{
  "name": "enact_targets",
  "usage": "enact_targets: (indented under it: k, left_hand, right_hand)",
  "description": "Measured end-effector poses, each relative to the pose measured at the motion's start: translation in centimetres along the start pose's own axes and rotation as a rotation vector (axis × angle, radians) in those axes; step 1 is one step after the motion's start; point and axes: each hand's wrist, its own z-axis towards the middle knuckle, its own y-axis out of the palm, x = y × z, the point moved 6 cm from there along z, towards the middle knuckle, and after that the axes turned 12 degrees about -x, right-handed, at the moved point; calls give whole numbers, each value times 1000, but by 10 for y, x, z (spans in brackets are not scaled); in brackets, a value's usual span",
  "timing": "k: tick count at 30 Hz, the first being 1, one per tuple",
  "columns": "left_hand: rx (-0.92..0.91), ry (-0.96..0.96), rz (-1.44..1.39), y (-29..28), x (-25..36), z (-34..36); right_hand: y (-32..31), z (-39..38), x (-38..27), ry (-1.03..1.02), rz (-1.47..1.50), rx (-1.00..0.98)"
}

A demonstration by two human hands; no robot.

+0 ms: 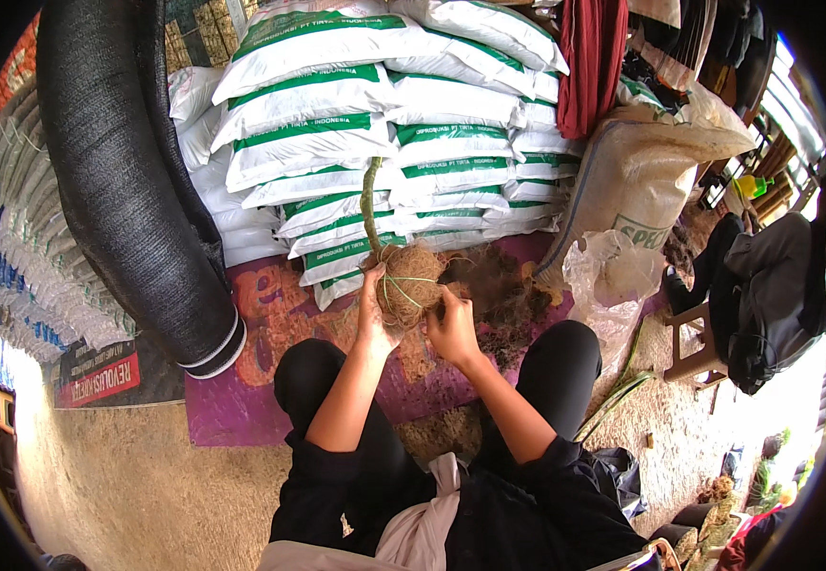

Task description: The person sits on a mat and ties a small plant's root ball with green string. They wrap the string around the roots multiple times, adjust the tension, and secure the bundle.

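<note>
2 bare hands work on 1 coconut-fibre root ball [411,274], held above the person's knees. Left hand [375,319] grips the ball's lower left side, fingers closed around it. Right hand [453,328] touches the ball's lower right side, fingers curled against the fibre. Green twine [403,290] wraps the ball. 1 thin green stem [369,205] rises from its top, tilted slightly left. Loose brown fibre [499,295] lies on the purple mat [242,390], just right of the ball. Stacked white-and-green sacks [375,124] stand behind. 1 black mesh roll [127,181] leans at the left.
</note>
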Motion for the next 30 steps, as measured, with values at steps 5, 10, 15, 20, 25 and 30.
enact_targets:
  k: [5, 10, 15, 20, 25, 30]
  left_hand:
    - [29, -29, 11, -5, -2, -3]
    - [60, -42, 28, -10, -2, -9]
    - [162, -108, 91, -35, -14, -11]
    - [279, -98, 308, -56, -16, -21]
    - [241, -2, 253, -34, -12, -29]
    - [276, 6, 262, -44, -11, -29]
  right_hand:
    - [-1, -1, 13, 78, 131, -38]
    - [-4, 9, 28, 105, 347, -128]
    - [-13, 16, 55, 106, 382, -300]
    - [-66, 21, 22, 83, 482, 42]
    - [-64, 45, -61, -247, 152, -198]
    - [-58, 59, -92, -463, -294, -307]
